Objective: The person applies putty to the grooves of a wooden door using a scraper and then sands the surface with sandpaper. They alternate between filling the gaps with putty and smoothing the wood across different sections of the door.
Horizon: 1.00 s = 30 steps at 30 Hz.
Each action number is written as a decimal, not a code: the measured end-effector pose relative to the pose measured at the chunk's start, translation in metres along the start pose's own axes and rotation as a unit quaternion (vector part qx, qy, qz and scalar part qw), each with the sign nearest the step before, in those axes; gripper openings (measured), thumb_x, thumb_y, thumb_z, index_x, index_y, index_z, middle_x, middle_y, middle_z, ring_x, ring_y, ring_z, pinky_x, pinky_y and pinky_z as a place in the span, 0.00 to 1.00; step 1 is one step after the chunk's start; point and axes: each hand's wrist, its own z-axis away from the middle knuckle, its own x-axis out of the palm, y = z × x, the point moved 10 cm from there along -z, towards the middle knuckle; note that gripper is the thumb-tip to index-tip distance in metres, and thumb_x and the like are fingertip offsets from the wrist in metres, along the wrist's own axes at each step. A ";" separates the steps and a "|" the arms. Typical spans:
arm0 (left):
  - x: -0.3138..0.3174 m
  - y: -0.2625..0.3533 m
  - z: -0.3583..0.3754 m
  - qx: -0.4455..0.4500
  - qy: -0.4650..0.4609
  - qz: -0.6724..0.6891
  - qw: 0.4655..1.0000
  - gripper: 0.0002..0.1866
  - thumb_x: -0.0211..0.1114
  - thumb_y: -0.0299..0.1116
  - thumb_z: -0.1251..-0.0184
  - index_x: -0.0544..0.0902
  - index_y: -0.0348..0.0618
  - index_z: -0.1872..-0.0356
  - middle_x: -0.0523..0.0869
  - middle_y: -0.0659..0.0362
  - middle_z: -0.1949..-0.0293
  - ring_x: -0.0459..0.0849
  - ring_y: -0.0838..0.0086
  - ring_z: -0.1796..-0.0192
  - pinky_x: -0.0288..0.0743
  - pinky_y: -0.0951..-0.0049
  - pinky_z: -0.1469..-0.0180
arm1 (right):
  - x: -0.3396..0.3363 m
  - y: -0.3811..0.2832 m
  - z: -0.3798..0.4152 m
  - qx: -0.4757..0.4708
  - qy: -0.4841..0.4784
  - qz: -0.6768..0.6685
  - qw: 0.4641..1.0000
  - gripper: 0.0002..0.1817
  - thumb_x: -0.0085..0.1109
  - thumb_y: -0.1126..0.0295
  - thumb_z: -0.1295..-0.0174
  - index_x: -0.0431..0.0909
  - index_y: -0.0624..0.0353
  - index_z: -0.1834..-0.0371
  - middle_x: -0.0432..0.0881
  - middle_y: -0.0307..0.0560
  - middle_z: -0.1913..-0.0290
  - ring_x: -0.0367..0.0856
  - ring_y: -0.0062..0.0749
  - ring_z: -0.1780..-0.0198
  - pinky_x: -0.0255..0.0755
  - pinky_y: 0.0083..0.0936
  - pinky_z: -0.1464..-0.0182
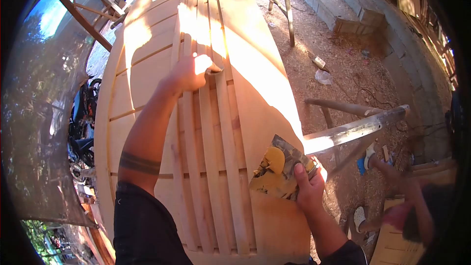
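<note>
My left hand [191, 73] is closed around a small flat tool [214, 70], mostly hidden by the fingers, against the raised wooden strips of a long panel [265, 88]. Several parallel strips run lengthwise along the panel, with grooves crossing at the left. At the lower right, my right hand [310, 181] grips a flat dark plate [289, 159] by its edge, thumb on top. A mound of yellow-brown paste [273, 161] sits on the plate, with more smeared around it. Bright sunlight washes out part of the panel near my left hand.
Wooden trestle legs [343, 135] stick out at the right of the panel. Another person's legs and sandals [360, 218] show at the lower right. Concrete steps [338, 5] stand at the upper right, a motorcycle [84, 127] and dark netting [44, 118] at the left.
</note>
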 end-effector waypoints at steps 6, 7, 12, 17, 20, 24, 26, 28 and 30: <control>0.001 0.064 0.057 -0.023 -0.074 0.024 0.997 0.26 0.52 0.14 0.54 0.83 0.46 0.52 0.84 0.55 0.54 0.79 0.57 0.49 0.74 0.63 0.47 | -0.001 -0.005 -0.004 -0.045 -0.018 -0.008 0.999 0.12 0.55 0.68 0.34 0.70 0.63 0.52 0.79 0.38 0.61 0.73 0.15 0.60 0.69 0.16 0.55; 0.001 0.062 0.055 -0.004 -0.074 0.036 0.997 0.26 0.52 0.14 0.54 0.83 0.46 0.52 0.84 0.54 0.54 0.80 0.57 0.50 0.74 0.62 0.48 | -0.002 -0.008 -0.005 -0.052 -0.018 0.005 0.998 0.12 0.54 0.68 0.34 0.70 0.63 0.52 0.79 0.38 0.62 0.73 0.15 0.61 0.69 0.16 0.56; -0.023 0.003 -0.008 -0.033 0.011 0.048 0.998 0.24 0.52 0.16 0.52 0.81 0.46 0.52 0.84 0.52 0.57 0.81 0.55 0.57 0.75 0.59 0.54 | 0.002 -0.011 -0.006 -0.048 -0.009 0.010 0.999 0.12 0.54 0.68 0.34 0.70 0.63 0.53 0.79 0.38 0.63 0.73 0.14 0.62 0.69 0.16 0.57; -0.010 -0.001 -0.019 0.013 0.083 0.050 0.995 0.23 0.53 0.17 0.52 0.81 0.45 0.53 0.85 0.51 0.62 0.81 0.55 0.56 0.75 0.59 0.55 | 0.000 -0.007 -0.006 -0.022 -0.005 -0.015 1.000 0.11 0.54 0.69 0.34 0.70 0.63 0.52 0.79 0.39 0.61 0.74 0.14 0.60 0.70 0.17 0.56; -0.001 0.039 0.015 -0.007 0.002 0.040 0.999 0.22 0.53 0.17 0.52 0.81 0.43 0.53 0.85 0.50 0.64 0.81 0.55 0.55 0.75 0.58 0.54 | -0.001 -0.007 -0.008 -0.043 -0.043 0.004 0.998 0.11 0.53 0.69 0.33 0.70 0.62 0.52 0.79 0.40 0.59 0.74 0.15 0.58 0.70 0.17 0.54; -0.011 0.032 0.013 -0.049 -0.076 0.056 0.994 0.20 0.54 0.18 0.50 0.82 0.42 0.54 0.85 0.48 0.63 0.81 0.56 0.53 0.75 0.59 0.52 | 0.002 -0.009 -0.005 -0.017 -0.018 -0.033 0.999 0.12 0.53 0.68 0.33 0.71 0.63 0.52 0.79 0.40 0.59 0.74 0.16 0.58 0.70 0.18 0.54; -0.023 0.004 -0.021 -0.044 -0.019 -0.016 0.999 0.18 0.54 0.19 0.48 0.82 0.41 0.56 0.85 0.49 0.61 0.81 0.56 0.54 0.75 0.63 0.50 | 0.004 -0.001 -0.005 0.010 -0.022 -0.071 0.997 0.13 0.53 0.67 0.33 0.71 0.63 0.50 0.79 0.40 0.57 0.75 0.17 0.57 0.70 0.18 0.54; -0.009 -0.029 -0.050 0.068 -0.004 0.001 0.998 0.22 0.50 0.15 0.51 0.81 0.38 0.53 0.85 0.49 0.58 0.82 0.57 0.55 0.75 0.67 0.49 | 0.004 0.002 -0.006 0.006 -0.032 -0.068 0.997 0.15 0.54 0.65 0.33 0.71 0.64 0.48 0.79 0.40 0.56 0.75 0.18 0.56 0.70 0.18 0.53; -0.007 -0.028 -0.050 0.106 0.004 0.056 0.993 0.26 0.48 0.13 0.54 0.81 0.38 0.52 0.85 0.49 0.56 0.83 0.59 0.55 0.75 0.70 0.49 | 0.002 -0.001 -0.008 -0.025 -0.047 -0.030 0.998 0.17 0.54 0.63 0.32 0.71 0.64 0.47 0.78 0.40 0.53 0.75 0.18 0.54 0.70 0.18 0.52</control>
